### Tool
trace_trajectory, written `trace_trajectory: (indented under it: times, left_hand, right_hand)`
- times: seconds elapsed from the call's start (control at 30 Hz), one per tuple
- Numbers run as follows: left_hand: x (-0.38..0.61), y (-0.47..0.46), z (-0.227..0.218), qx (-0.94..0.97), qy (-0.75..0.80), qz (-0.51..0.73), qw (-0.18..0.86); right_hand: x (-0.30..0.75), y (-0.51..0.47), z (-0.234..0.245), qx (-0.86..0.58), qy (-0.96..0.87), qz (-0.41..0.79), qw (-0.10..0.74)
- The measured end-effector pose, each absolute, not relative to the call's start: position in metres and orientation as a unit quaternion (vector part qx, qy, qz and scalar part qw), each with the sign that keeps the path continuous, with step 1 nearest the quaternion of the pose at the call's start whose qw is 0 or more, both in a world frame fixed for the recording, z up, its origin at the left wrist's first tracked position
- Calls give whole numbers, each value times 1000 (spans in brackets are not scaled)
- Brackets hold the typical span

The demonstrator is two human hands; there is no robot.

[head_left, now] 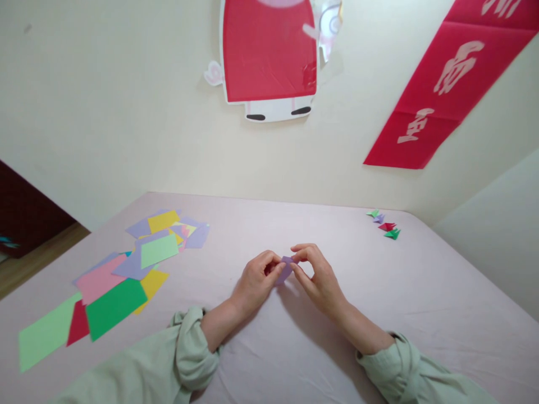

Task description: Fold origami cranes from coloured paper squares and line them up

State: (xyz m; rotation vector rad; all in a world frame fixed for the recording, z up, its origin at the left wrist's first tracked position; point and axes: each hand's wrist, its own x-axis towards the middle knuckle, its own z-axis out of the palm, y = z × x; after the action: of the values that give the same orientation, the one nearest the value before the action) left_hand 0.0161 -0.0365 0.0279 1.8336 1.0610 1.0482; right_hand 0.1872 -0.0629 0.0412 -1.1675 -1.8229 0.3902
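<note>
A small folded piece of purple paper (285, 270) is held between my two hands, just above the middle of the table. My left hand (261, 279) pinches its left side between thumb and fingers. At its upper right edge, my right hand (319, 276) closes thumb and index finger on the paper, while the other fingers curl above. The fingertips hide parts of the paper, so its exact folded shape cannot be made out.
Loose sheets of coloured paper (115, 308) lie overlapping on the left of the pale pink tabletop (252, 224). Several small folded paper figures (387, 226) in green, purple and red sit in a row at the far right. A wall with red decorations (269, 50) rises behind the table.
</note>
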Motion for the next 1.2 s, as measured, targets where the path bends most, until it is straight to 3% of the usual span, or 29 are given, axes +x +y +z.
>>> trace_trajectory:
  times: [0.3, 0.57, 0.8, 1.2]
  left_hand:
    - [17, -38, 26, 743, 410, 399, 346]
    - [17, -36, 29, 702, 408, 399, 426]
    - [15, -36, 34, 735, 393, 416, 364]
    - [18, -38, 31, 706, 386, 416, 422]
  right_hand:
    - [191, -64, 47, -519, -740, 167, 393]
    - [189, -63, 51, -505, -721, 211, 425]
    - [192, -60, 48, -516, -701, 230, 434]
    - [192, -60, 49, -512, -711, 237, 421]
